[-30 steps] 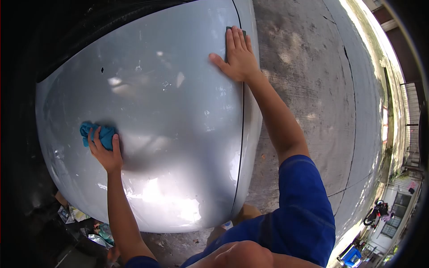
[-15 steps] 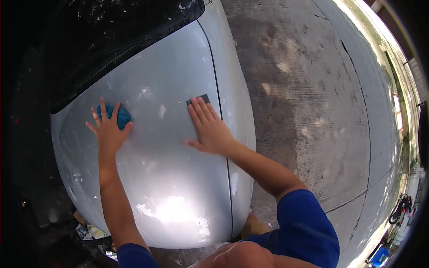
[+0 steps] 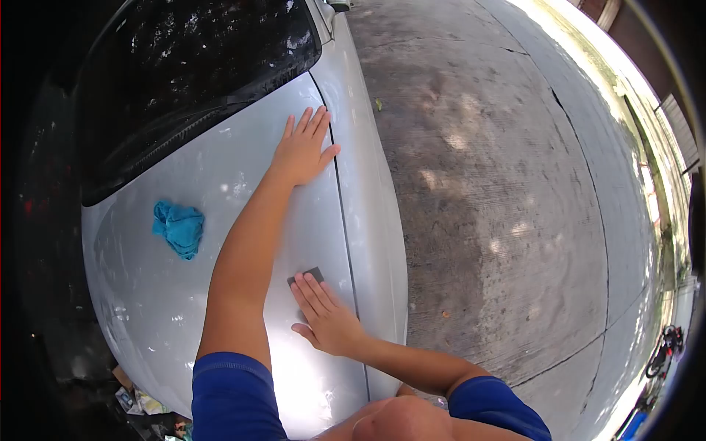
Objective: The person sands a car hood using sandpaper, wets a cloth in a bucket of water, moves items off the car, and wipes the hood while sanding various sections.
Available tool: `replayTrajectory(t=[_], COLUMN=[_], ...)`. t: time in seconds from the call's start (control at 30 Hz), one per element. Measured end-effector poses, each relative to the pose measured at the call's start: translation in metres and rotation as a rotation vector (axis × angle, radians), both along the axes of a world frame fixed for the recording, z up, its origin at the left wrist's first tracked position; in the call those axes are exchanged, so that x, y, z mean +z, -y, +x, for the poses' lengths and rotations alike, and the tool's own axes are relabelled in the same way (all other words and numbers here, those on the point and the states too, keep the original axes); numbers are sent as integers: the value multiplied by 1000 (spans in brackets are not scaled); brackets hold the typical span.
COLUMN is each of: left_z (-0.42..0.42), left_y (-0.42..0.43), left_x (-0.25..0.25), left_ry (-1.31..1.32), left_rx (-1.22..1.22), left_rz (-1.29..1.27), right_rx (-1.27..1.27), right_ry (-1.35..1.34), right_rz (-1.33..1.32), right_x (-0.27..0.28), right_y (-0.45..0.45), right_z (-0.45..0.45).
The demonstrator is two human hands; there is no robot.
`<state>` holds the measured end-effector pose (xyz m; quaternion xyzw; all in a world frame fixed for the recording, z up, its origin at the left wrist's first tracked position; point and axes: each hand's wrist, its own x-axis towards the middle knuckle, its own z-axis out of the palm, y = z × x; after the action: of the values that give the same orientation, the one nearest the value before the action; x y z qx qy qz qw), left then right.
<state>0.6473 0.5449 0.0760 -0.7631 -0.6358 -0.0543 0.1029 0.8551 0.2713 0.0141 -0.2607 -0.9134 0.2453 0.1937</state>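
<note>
My left hand [image 3: 300, 151] lies on the silver car hood [image 3: 220, 158] near its upper right corner, fingers spread, holding nothing. Lower down, my right hand [image 3: 329, 321] presses a small dark grey pad [image 3: 314, 275] against the hood, left of the seam beside the fender. The pad's edge shows past my fingertips; the rest is hidden under them. A crumpled blue cloth [image 3: 179, 228] rests alone on the left part of the hood, apart from both hands.
The dark windshield [image 3: 198, 66] with its wiper borders the hood at the top. A side mirror [image 3: 339, 5] sticks out at the upper edge. Concrete ground [image 3: 471, 206] runs along the right. Litter [image 3: 140, 400] lies at the lower left.
My left hand has let go of the blue cloth and moved up and right. My right hand has slid down the hood with the pad. The view has shifted toward the windshield.
</note>
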Motion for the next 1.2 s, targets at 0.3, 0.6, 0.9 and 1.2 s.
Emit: replayTrajectory(t=[0.3, 0.6, 0.9, 1.2], left_z=[-95, -189, -191, -189], left_y=[343, 547, 547, 560], left_x=[-11, -100, -97, -89], left_ry=[121, 321, 294, 264], left_rx=[124, 1034, 1001, 983], left_rz=[-235, 254, 264, 202], right_rx=[-245, -290, -319, -469], right_ry=[-85, 147, 107, -6], right_rz=[330, 393, 359, 294], right_x=[26, 46, 50, 49], right_y=[-239, -286, -342, -351], right_z=[-86, -123, -138, -175])
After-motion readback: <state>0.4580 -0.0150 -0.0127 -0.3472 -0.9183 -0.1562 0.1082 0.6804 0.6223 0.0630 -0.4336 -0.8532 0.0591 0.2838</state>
